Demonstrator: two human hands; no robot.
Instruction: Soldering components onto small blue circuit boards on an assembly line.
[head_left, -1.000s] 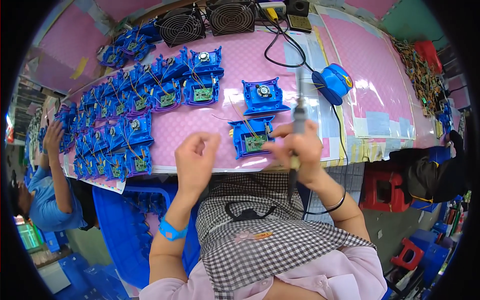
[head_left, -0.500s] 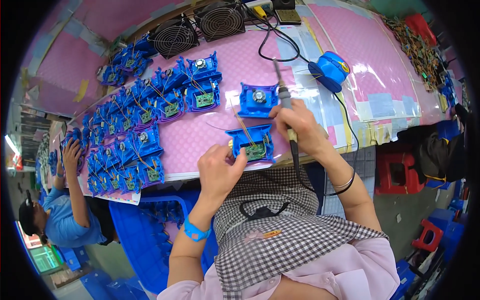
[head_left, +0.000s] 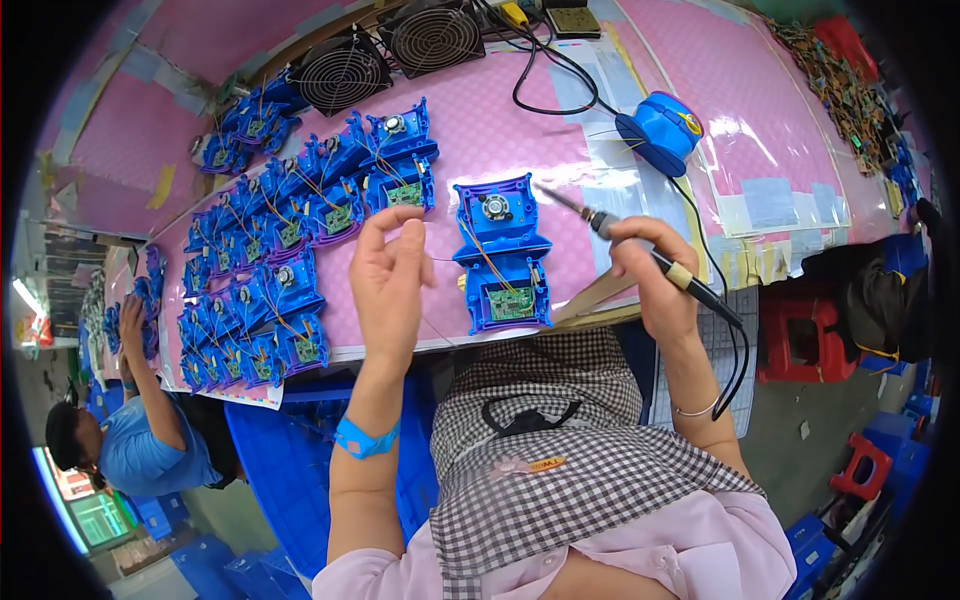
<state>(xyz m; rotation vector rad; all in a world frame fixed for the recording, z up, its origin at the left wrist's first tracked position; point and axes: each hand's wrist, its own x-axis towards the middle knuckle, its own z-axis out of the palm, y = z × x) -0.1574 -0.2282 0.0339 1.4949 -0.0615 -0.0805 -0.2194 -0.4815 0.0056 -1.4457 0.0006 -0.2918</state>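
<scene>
My right hand (head_left: pixel 662 275) grips a soldering iron (head_left: pixel 600 222), its metal tip pointing up and left near a blue housing half (head_left: pixel 497 210) with a round silver speaker. Just below that half lies a second blue housing half (head_left: pixel 507 295) with a green circuit board (head_left: pixel 510 303). Thin wires run between the two halves. To their left my left hand (head_left: pixel 388 280) is raised, its fingers curled in with the thumb near the index finger. A thin wire strand (head_left: pixel 442 260) comes out of this hand; the grip on it is partly hidden.
Rows of similar blue housings (head_left: pixel 290 235) cover the left of the pink table (head_left: pixel 590 130). Two black fans (head_left: pixel 432 40) stand at the back. A blue round holder (head_left: pixel 662 135) sits at right. The iron's cord hangs beside my right arm. A co-worker (head_left: pixel 150 430) sits at far left.
My left hand has left the lower housing half and moved up and left. My right hand has drawn the iron to the right, its tip now tilted left. The two halves now sit closer together.
</scene>
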